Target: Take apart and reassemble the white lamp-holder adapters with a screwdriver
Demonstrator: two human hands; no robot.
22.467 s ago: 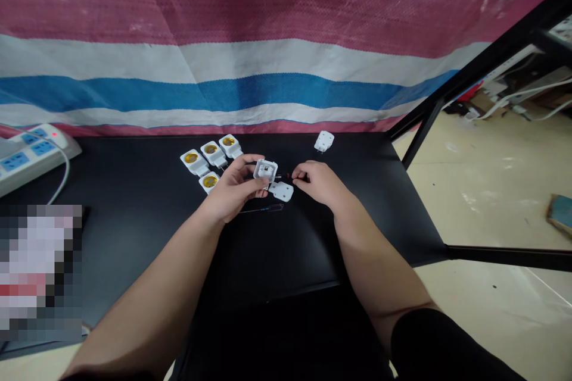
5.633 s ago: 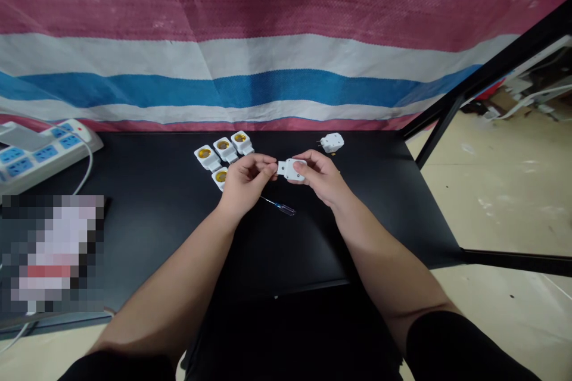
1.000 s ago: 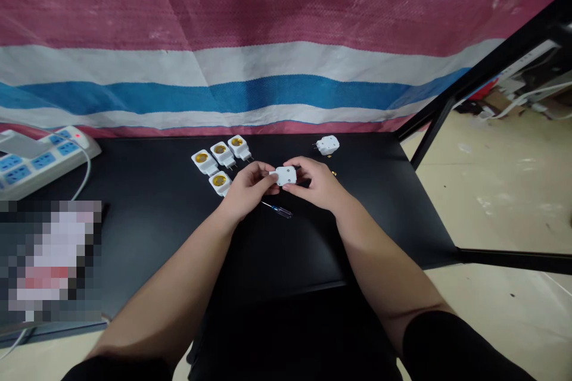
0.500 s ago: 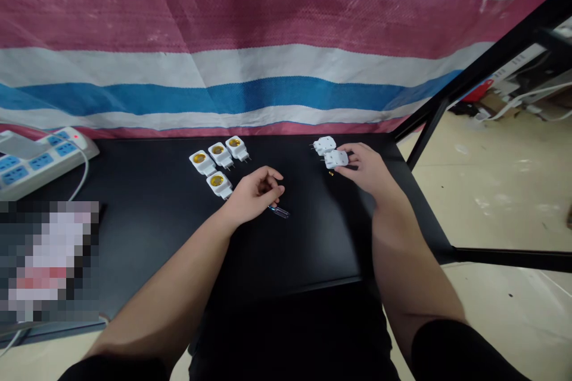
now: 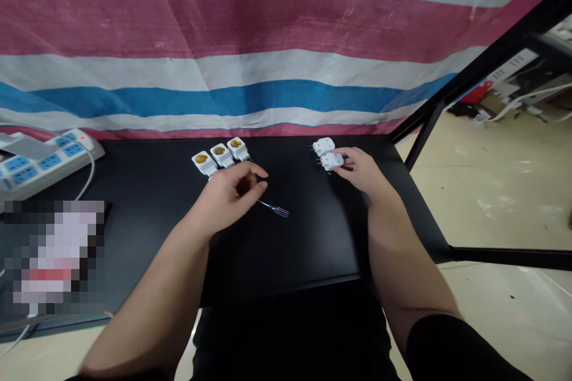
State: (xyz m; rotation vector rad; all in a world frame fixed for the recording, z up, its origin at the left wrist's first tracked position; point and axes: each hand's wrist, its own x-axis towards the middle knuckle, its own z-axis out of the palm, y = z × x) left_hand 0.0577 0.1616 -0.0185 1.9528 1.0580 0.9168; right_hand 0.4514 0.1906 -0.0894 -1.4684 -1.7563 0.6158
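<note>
My right hand [image 5: 363, 170] rests at the back right of the black table [image 5: 290, 250]. Its thumb and fingertips close on a white plug adapter [image 5: 332, 161], which lies on the table just in front of a second white plug adapter [image 5: 323, 145]. My left hand [image 5: 226, 193] hovers left of centre with curled, parted fingers and nothing visible in them. Just beyond it stand three white lamp-socket adapters with yellow centres [image 5: 218, 155]. A small screwdriver with a clear handle [image 5: 274, 209] lies just right of the left hand's fingertips.
A white power strip with blue sockets and a cable [image 5: 44, 158] sits at the far left. A striped tarp [image 5: 268, 59] hangs behind the table. A black metal frame [image 5: 447, 95] rises on the right, with bare floor beyond the table's right edge.
My right hand carried the white adapter from the centre to the back right and set it beside the other one. My left hand let go, then moved left over the fourth socket adapter, hiding it.
</note>
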